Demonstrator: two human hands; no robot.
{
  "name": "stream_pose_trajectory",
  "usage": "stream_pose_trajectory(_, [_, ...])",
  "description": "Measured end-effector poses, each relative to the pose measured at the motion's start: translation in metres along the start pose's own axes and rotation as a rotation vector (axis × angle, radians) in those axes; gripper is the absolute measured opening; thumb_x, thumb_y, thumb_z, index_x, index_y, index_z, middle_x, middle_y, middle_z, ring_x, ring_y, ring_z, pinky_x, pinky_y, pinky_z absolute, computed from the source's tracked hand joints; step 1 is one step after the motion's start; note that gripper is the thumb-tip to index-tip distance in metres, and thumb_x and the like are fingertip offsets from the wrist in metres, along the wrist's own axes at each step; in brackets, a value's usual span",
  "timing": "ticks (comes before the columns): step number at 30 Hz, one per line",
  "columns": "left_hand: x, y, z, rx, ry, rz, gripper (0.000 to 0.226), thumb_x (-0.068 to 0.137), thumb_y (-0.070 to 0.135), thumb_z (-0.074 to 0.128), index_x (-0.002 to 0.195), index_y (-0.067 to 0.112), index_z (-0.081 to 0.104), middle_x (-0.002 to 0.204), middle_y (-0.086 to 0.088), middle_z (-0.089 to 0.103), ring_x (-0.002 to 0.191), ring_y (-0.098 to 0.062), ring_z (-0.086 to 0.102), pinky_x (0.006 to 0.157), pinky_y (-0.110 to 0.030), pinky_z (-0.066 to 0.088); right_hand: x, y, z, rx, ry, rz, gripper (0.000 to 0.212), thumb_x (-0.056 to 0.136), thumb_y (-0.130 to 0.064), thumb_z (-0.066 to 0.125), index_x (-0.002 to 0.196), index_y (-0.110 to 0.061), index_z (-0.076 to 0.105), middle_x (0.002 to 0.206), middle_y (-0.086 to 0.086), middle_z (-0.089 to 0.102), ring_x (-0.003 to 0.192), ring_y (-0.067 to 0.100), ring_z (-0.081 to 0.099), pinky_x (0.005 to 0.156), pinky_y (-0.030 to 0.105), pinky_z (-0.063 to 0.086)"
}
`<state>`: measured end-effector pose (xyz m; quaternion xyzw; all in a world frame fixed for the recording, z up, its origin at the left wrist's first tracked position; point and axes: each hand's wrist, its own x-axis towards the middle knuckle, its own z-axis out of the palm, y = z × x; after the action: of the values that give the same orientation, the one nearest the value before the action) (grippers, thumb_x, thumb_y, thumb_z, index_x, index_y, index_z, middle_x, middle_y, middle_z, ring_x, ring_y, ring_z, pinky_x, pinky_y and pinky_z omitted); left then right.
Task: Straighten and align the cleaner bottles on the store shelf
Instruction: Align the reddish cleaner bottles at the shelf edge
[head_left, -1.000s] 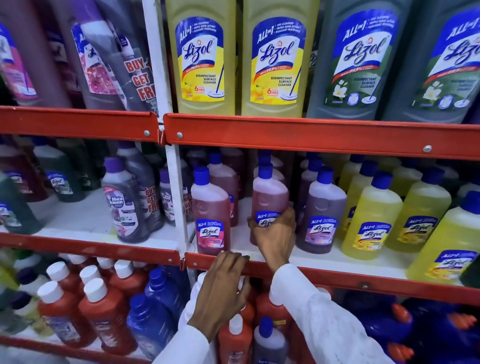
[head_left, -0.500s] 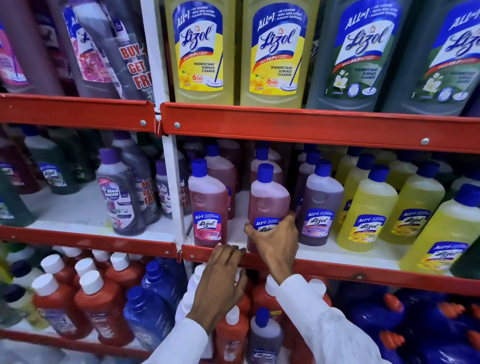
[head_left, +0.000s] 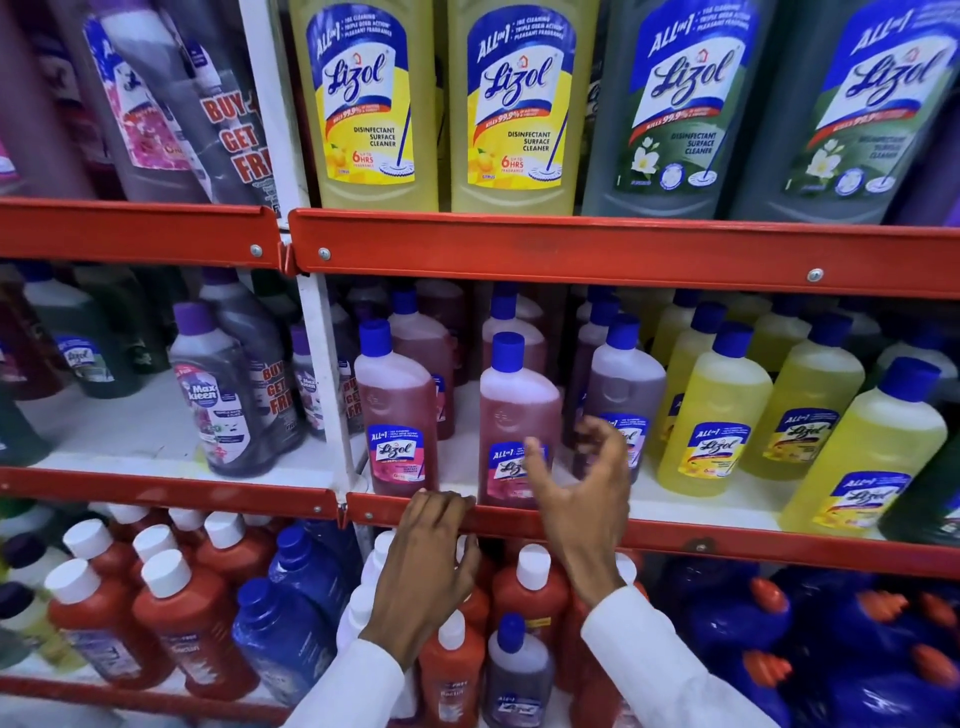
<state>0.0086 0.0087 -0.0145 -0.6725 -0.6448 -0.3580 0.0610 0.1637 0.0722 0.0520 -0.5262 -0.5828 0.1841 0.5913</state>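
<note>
Red-edged store shelves fill the frame, and on the middle shelf (head_left: 675, 538) two pink cleaner bottles (head_left: 518, 421) stand upright at centre. Just in front of the right-hand one hovers the right hand (head_left: 582, 488), fingers spread and holding nothing. At lower centre the left hand (head_left: 428, 566) rests on the red shelf lip, fingers loosely curled and gripping no bottle.
</note>
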Motion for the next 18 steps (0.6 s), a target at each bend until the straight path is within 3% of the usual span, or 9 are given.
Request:
stream_pose_trajectory(2, [0.0, 0.002, 0.001, -0.011, 0.016, -0.009, 0.035, 0.083, 0.018, 0.067, 0.117, 0.019, 0.058, 0.106, -0.001, 0.063, 0.104, -0.022, 0.054, 0.099, -0.033, 0.044, 0.01, 0.012, -0.013, 0.014, 0.15, -0.028, 0.06, 0.075, -0.043, 0.073, 0.121, -0.012, 0.05, 0.114, 0.003, 0.054, 0.103, 0.021, 0.053, 0.084, 0.02, 0.039])
stream_pose_trajectory(4, [0.0, 0.004, 0.003, -0.027, 0.033, -0.024, 0.034, 0.083, 0.017, 0.067, 0.115, 0.018, 0.059, 0.105, -0.002, 0.063, 0.103, -0.022, 0.053, 0.098, -0.035, 0.046, 0.027, 0.027, -0.018, -0.078, 0.217, 0.018, 0.068, 0.071, -0.033, 0.079, 0.123, -0.004, 0.047, 0.119, 0.014, 0.053, 0.11, 0.031, 0.049, 0.091, 0.023, 0.038])
stream_pose_trajectory(6, [-0.001, 0.005, 0.004, -0.031, 0.04, -0.039, 0.032, 0.083, 0.016, 0.067, 0.113, 0.018, 0.059, 0.104, -0.003, 0.063, 0.103, -0.024, 0.053, 0.099, -0.039, 0.049, 0.041, 0.039, -0.017, -0.219, 0.187, 0.09, 0.083, 0.065, -0.038, 0.082, 0.126, 0.002, 0.044, 0.123, 0.022, 0.052, 0.116, 0.038, 0.047, 0.1, 0.04, 0.041])
stream_pose_trajectory(8, [0.0, 0.007, 0.005, -0.03, 0.042, -0.05, 0.031, 0.083, 0.016, 0.067, 0.112, 0.017, 0.058, 0.105, -0.003, 0.063, 0.104, -0.025, 0.054, 0.099, -0.041, 0.05, 0.049, 0.045, -0.013, -0.281, 0.114, 0.138, 0.091, 0.06, -0.045, 0.086, 0.126, 0.002, 0.045, 0.123, 0.024, 0.055, 0.115, 0.041, 0.051, 0.097, 0.047, 0.047])
stream_pose_trajectory(12, [0.0, 0.008, 0.005, -0.017, 0.039, -0.066, 0.03, 0.083, 0.016, 0.068, 0.111, 0.018, 0.057, 0.107, -0.003, 0.064, 0.104, -0.024, 0.054, 0.099, -0.041, 0.051, 0.055, 0.043, -0.006, -0.243, 0.065, 0.182, 0.095, 0.053, -0.05, 0.087, 0.124, -0.004, 0.043, 0.115, 0.022, 0.061, 0.102, 0.043, 0.061, 0.085, 0.052, 0.056])
stream_pose_trajectory(18, [0.0, 0.01, 0.005, -0.03, 0.044, -0.084, 0.029, 0.084, 0.016, 0.067, 0.111, 0.019, 0.057, 0.106, -0.002, 0.063, 0.105, -0.022, 0.053, 0.098, -0.039, 0.05, 0.055, 0.045, -0.013, -0.267, 0.051, 0.186, 0.094, 0.051, -0.052, 0.086, 0.12, -0.004, 0.045, 0.11, 0.022, 0.065, 0.095, 0.042, 0.065, 0.081, 0.048, 0.058])
